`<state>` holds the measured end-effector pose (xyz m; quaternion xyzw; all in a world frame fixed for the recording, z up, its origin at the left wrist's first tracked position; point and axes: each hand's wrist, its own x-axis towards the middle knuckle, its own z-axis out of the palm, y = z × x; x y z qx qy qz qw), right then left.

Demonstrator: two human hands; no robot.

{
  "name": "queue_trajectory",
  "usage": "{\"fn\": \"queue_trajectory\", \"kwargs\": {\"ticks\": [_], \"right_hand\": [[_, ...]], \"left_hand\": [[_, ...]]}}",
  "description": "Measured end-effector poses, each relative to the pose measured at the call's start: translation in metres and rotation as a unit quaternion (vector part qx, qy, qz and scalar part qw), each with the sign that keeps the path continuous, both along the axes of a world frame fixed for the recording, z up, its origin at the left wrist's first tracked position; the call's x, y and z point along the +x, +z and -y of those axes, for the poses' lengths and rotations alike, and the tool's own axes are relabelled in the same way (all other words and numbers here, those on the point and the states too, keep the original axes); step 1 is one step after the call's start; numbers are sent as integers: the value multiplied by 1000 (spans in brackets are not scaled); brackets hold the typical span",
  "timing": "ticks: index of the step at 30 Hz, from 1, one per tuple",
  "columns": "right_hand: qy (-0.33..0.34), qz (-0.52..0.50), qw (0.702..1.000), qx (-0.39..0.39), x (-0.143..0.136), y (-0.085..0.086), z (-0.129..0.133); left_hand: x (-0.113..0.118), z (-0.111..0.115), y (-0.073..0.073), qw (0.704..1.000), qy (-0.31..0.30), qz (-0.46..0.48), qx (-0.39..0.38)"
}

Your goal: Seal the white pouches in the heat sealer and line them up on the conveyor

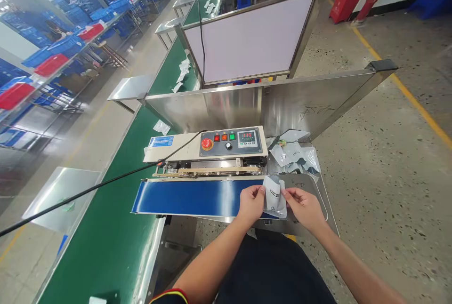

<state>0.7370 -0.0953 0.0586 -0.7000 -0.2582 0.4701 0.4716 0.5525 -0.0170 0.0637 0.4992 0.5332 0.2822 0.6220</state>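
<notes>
Between my two hands is a small white pouch [273,196] with dark print, upright at the right end of the sealing machine's blue belt [197,196]. My left hand [252,204] pinches its left edge near the top. With thumb and fingertips, my right hand [304,207] grips its right edge. Just behind the pouch stands the band sealer [208,146], with a red stop button, small coloured switches and a lit red and green display. Several more silver-white pouches [294,156] lie heaped on the metal table right of the machine.
A long green conveyor [102,228] runs along the left, with several white pouches [183,69] on it farther back. A steel partition [226,108] rises behind the sealer. A black cable [99,185] crosses from the left. Blue and red bins [51,65] line far tables.
</notes>
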Motion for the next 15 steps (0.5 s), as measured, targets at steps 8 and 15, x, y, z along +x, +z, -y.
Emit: {"fn": "queue_trajectory", "kwargs": {"ticks": [8, 15], "right_hand": [[-80, -86, 991, -59, 13, -13, -30], [32, -85, 994, -62, -7, -14, -68]], "left_hand": [[16, -16, -26, 992, 96, 1, -80], [-22, -28, -15, 981, 175, 26, -74]]}}
